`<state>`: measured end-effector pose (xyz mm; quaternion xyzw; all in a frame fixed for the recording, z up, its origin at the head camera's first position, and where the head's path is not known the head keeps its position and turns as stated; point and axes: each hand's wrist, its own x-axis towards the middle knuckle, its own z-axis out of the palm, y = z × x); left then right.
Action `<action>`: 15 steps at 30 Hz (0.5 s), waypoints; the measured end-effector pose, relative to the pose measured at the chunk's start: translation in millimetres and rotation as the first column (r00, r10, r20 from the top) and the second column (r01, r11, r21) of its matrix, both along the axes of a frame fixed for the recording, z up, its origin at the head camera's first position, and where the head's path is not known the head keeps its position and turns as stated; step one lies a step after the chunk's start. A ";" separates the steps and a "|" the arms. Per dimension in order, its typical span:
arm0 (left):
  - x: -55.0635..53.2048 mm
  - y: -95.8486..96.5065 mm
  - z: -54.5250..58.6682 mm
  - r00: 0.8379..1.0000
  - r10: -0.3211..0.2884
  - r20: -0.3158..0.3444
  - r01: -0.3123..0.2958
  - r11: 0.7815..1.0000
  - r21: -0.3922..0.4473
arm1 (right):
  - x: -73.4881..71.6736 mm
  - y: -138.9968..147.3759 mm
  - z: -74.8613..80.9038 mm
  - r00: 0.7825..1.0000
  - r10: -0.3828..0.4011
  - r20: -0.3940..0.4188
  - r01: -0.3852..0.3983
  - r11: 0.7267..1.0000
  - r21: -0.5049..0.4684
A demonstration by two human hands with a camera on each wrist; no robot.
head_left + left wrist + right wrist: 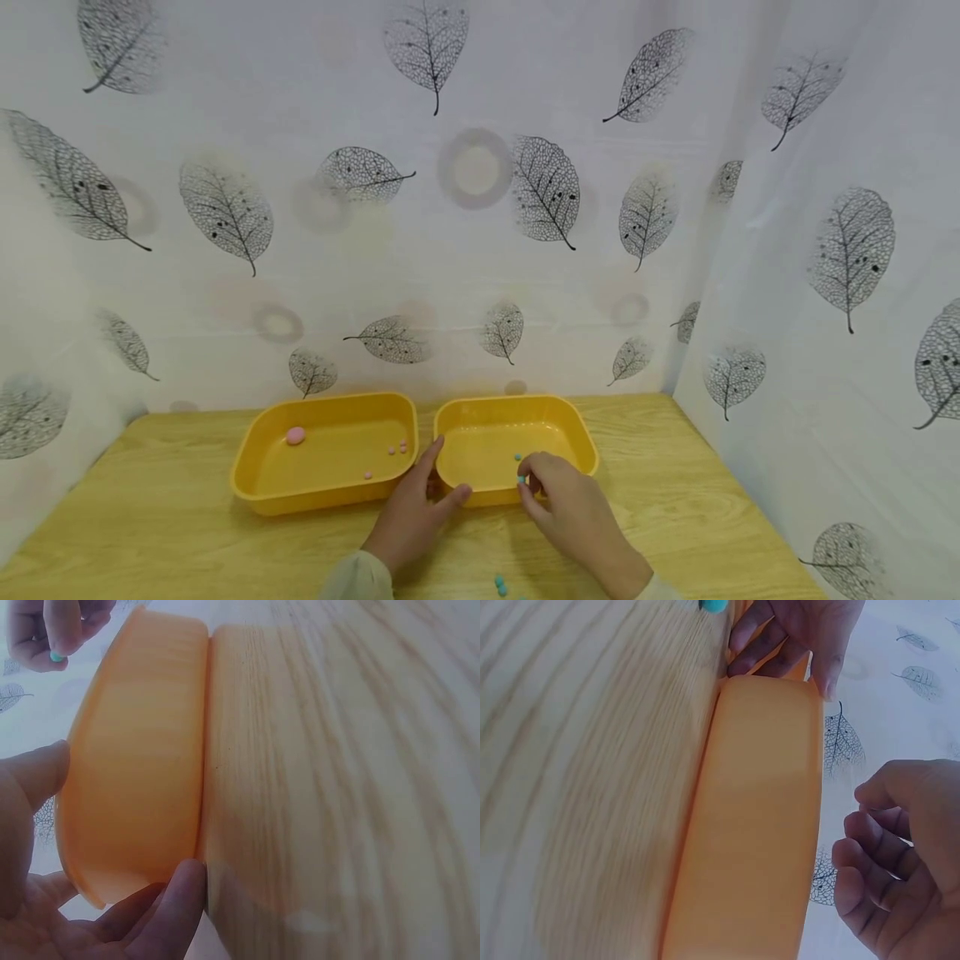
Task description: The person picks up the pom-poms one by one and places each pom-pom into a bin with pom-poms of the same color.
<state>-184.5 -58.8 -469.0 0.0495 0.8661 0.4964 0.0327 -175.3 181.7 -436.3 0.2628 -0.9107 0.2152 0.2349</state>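
Note:
My left hand [412, 508] holds the near left corner of the right yellow tray [480, 450], thumb at the front rim and fingers round the side. In the left wrist view, that tray's wall [142, 750] lies between the thumb and fingers. Over the tray's front part, my right hand [566, 504] pinches a small teal bead [56, 656] between thumb and fingertips. Another teal bead [517, 457] lies on the tray floor just beyond those fingertips. The right wrist view shows the right hand [900, 855] above the rim, its other fingers curled.
To the left stands another yellow tray [330, 454] with a larger pink ball [296, 436] and several small pink beads [392, 451]. Several teal beads [500, 586] lie on the wooden table [675, 500] near its front. A leaf-patterned curtain [480, 250] hangs behind and at the sides.

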 end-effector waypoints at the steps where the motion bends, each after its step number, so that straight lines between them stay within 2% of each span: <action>1: 0.2 -0.2 0.1 1.000 -0.001 -0.002 0.001 1.000 0.000 | -0.9 0.6 -1.0 1.000 -0.003 -0.011 0.003 1.000 0.001; 10: 0.5 -0.6 3.4 1.000 -0.014 -0.011 0.014 1.000 -0.001 | -8.5 3.7 -2.9 0.995 -0.043 -0.086 0.036 0.996 -0.079; 15: 0.8 -1.3 2.4 1.000 -0.014 0.012 0.014 1.000 0.005 | -13.4 5.1 -0.5 0.990 -0.077 -0.119 0.064 0.992 -0.108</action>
